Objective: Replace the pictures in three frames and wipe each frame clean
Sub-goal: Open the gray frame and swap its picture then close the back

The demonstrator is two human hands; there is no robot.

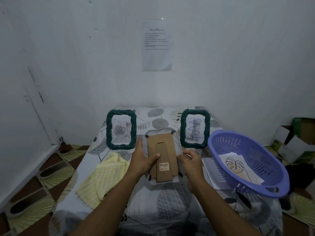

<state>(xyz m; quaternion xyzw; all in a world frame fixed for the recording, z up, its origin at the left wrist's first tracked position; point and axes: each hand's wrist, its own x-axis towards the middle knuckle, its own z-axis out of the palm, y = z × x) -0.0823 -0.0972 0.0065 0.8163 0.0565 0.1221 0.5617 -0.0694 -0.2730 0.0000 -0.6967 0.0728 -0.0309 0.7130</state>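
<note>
Curled round the left edge, with the thumb laid flat on the cardboard back: fingers (153, 157) of the left hand (142, 160). Curled and pinching the right edge: those of the right hand (190, 161). Held between both, back upward, over the middle of the table (170, 201): the white frame (163, 138). Behind, upright: left green frame (121, 129) and right green frame (195, 128). Left, a yellow cloth (102, 178); right, a purple basket (219, 167) holding pictures (237, 166).

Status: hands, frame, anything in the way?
Left hand and right hand grip white ribbed frame, brown cardboard back facing camera. Yellow striped cloth, purple plastic basket flank it, clear of hands.
</note>
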